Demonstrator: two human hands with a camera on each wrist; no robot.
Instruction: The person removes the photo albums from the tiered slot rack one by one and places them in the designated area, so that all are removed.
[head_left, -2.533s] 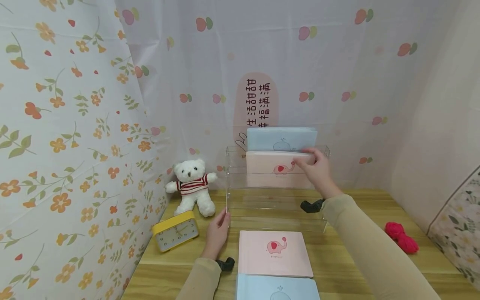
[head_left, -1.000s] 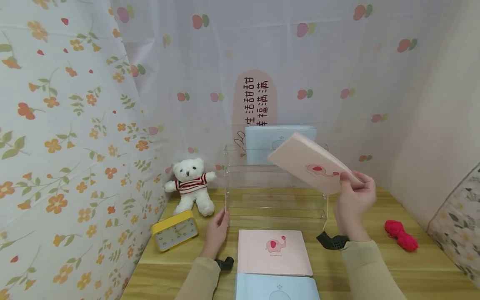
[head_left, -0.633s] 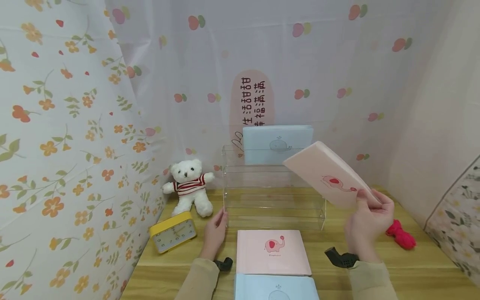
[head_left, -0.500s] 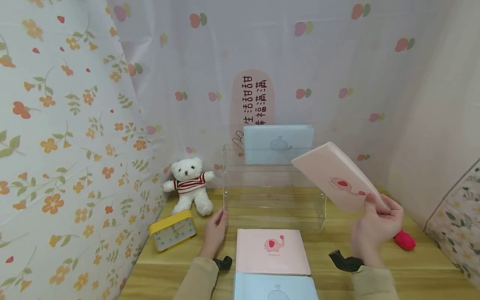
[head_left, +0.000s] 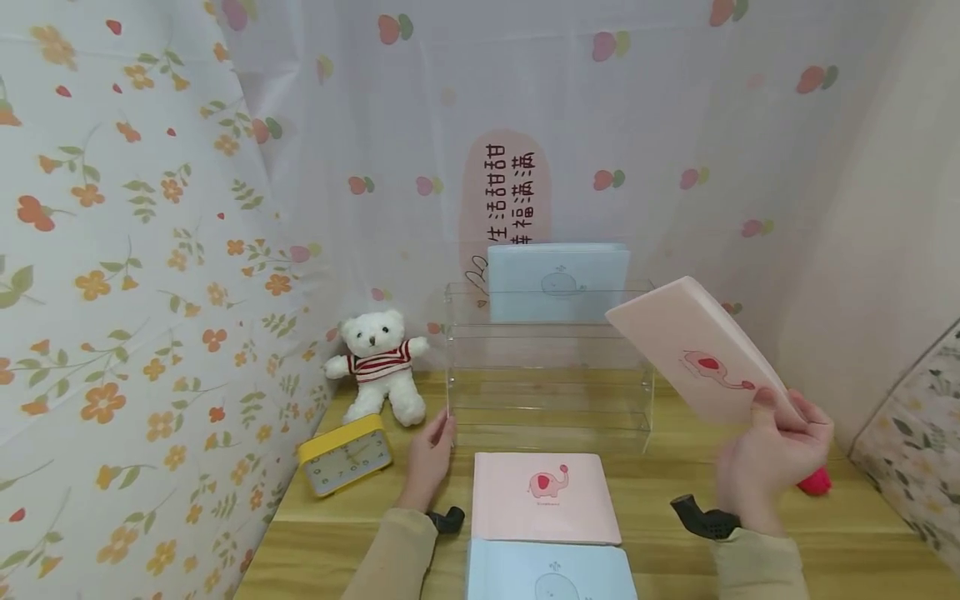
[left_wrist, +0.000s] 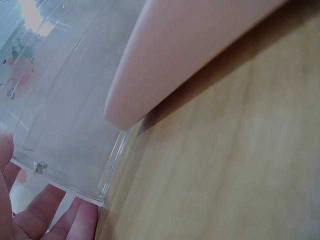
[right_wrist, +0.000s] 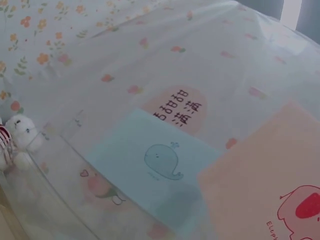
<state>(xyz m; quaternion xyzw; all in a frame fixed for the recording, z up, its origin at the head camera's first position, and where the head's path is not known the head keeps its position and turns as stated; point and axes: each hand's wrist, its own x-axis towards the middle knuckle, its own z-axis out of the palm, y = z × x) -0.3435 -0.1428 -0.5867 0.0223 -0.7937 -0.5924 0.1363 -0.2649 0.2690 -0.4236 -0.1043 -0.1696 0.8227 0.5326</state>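
Holds a closed, pink, elephant-printed book point(head_left: 693, 354), tilted in mid-air near the right end of a clear tiered rack point(head_left: 551, 375) standing upright on a wooden table point(head_left: 645, 492).

Right hand point(head_left: 780, 454) in raised pinch

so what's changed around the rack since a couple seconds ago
The right hand has lifted the pink booklet it pinches out of the clear rack and swung it rightward, now tilted. The left hand stays at the rack's left edge; the blue booklet in the rack, teddy bear and clock stayed put.
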